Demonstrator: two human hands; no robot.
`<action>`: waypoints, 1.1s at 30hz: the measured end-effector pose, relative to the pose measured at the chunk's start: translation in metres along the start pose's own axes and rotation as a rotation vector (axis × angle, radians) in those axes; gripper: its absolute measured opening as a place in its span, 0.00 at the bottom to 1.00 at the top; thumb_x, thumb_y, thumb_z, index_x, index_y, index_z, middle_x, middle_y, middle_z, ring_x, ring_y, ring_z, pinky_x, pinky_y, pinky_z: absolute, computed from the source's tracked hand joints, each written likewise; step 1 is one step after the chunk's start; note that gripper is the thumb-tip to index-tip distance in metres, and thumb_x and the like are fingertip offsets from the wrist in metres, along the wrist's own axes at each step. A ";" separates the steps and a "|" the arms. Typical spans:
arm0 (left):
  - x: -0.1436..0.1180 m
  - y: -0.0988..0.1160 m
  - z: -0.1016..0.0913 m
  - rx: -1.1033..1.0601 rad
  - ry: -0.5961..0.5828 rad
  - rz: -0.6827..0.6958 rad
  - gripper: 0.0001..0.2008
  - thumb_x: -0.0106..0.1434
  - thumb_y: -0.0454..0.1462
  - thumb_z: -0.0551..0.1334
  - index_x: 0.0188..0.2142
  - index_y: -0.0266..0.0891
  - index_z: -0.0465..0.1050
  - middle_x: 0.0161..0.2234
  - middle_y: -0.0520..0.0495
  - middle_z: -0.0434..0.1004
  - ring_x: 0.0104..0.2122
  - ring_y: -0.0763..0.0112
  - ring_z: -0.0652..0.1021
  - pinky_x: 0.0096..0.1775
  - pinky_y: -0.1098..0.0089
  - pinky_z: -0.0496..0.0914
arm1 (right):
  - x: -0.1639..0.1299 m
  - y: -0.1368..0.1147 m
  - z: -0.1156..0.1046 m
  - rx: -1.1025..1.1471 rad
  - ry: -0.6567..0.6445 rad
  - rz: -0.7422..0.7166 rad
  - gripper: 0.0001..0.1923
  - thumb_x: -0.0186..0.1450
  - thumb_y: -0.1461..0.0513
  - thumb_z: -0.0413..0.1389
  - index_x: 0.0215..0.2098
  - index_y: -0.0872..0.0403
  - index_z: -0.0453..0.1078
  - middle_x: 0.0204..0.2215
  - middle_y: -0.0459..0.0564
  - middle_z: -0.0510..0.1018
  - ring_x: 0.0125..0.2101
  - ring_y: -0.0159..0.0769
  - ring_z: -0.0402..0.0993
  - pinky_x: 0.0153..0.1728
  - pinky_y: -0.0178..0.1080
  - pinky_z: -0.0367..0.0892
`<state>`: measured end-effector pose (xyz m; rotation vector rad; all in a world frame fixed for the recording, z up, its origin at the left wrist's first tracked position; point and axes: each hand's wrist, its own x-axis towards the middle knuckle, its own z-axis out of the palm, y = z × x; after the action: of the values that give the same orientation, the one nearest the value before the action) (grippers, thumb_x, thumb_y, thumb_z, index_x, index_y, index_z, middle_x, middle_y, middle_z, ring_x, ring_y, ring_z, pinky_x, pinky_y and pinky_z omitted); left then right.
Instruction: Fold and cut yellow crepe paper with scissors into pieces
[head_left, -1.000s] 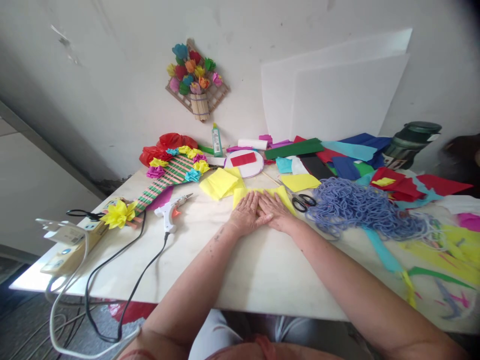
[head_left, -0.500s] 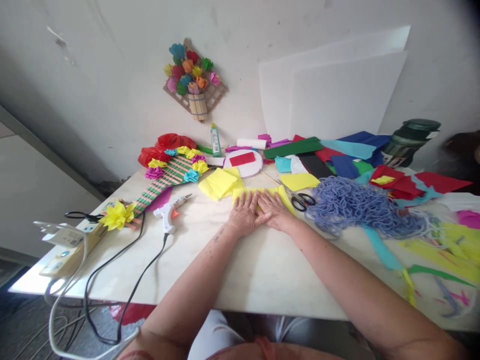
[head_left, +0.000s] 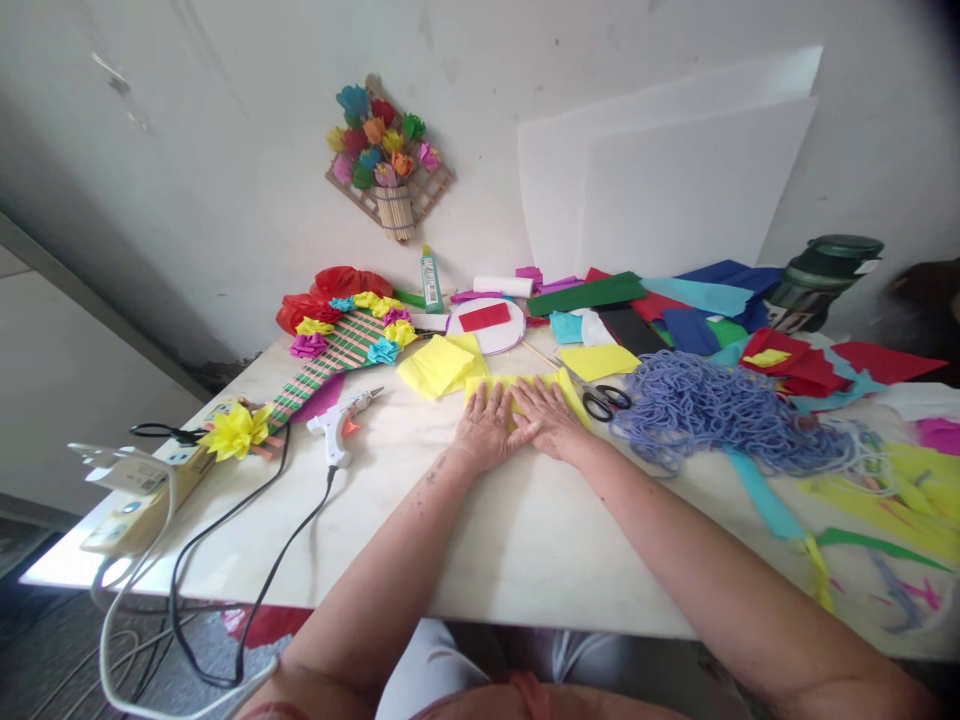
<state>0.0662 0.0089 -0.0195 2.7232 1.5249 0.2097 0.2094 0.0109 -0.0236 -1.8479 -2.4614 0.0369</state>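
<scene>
Both my hands lie flat on a strip of yellow crepe paper [head_left: 568, 386] near the middle of the table. My left hand [head_left: 485, 428] has its fingers stretched forward over the paper's left part. Beside it, my right hand [head_left: 551, 420] presses with fingers spread, and the two thumbs overlap. Much of the paper is hidden under the hands. Just behind to the left are loose yellow paper squares [head_left: 442, 366]. A pair of black-handled scissors [head_left: 606, 403] rests to the right of my right hand.
On the left lie a white glue gun [head_left: 335, 425], a flower-trimmed stick fan shape [head_left: 341, 350] and a power strip [head_left: 142, 510]. Tangled blue yarn [head_left: 712, 415] is heaped at right. Coloured paper sheets [head_left: 589, 294], a glue bottle [head_left: 430, 280] and a dark flask [head_left: 821, 285] line the back.
</scene>
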 end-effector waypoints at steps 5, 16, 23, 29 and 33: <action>-0.001 0.000 0.000 0.038 0.011 0.003 0.40 0.57 0.58 0.37 0.60 0.32 0.48 0.61 0.40 0.45 0.59 0.51 0.45 0.56 0.55 0.44 | -0.001 0.004 0.000 -0.015 0.012 0.006 0.28 0.65 0.55 0.33 0.62 0.55 0.44 0.62 0.44 0.44 0.61 0.42 0.35 0.57 0.52 0.35; -0.001 0.005 -0.004 0.091 0.008 0.006 0.37 0.56 0.59 0.40 0.60 0.44 0.49 0.61 0.40 0.47 0.59 0.50 0.47 0.54 0.51 0.48 | 0.000 0.046 0.001 -0.067 0.038 0.100 0.27 0.65 0.55 0.32 0.61 0.52 0.47 0.61 0.44 0.47 0.60 0.37 0.40 0.57 0.55 0.33; 0.000 0.003 -0.003 0.073 0.004 0.017 0.36 0.55 0.60 0.39 0.59 0.49 0.48 0.61 0.42 0.46 0.59 0.48 0.46 0.54 0.50 0.47 | 0.001 0.054 0.000 -0.060 0.077 0.068 0.26 0.65 0.55 0.32 0.60 0.52 0.48 0.60 0.46 0.49 0.59 0.36 0.43 0.56 0.56 0.29; 0.001 0.003 -0.002 0.047 -0.007 0.025 0.35 0.54 0.61 0.41 0.59 0.54 0.47 0.61 0.44 0.44 0.59 0.47 0.44 0.53 0.48 0.46 | 0.000 0.055 -0.005 -0.061 0.090 0.028 0.27 0.65 0.55 0.32 0.60 0.54 0.49 0.60 0.48 0.51 0.59 0.36 0.43 0.57 0.52 0.28; 0.000 0.005 -0.002 0.049 0.005 0.013 0.35 0.54 0.60 0.42 0.59 0.54 0.48 0.61 0.44 0.44 0.59 0.47 0.45 0.53 0.49 0.46 | 0.002 0.056 -0.006 -0.066 0.109 0.000 0.27 0.65 0.54 0.33 0.60 0.54 0.49 0.60 0.48 0.52 0.59 0.36 0.43 0.57 0.51 0.27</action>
<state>0.0707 0.0065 -0.0170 2.7724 1.5340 0.1826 0.2630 0.0281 -0.0207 -1.8223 -2.4173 -0.1432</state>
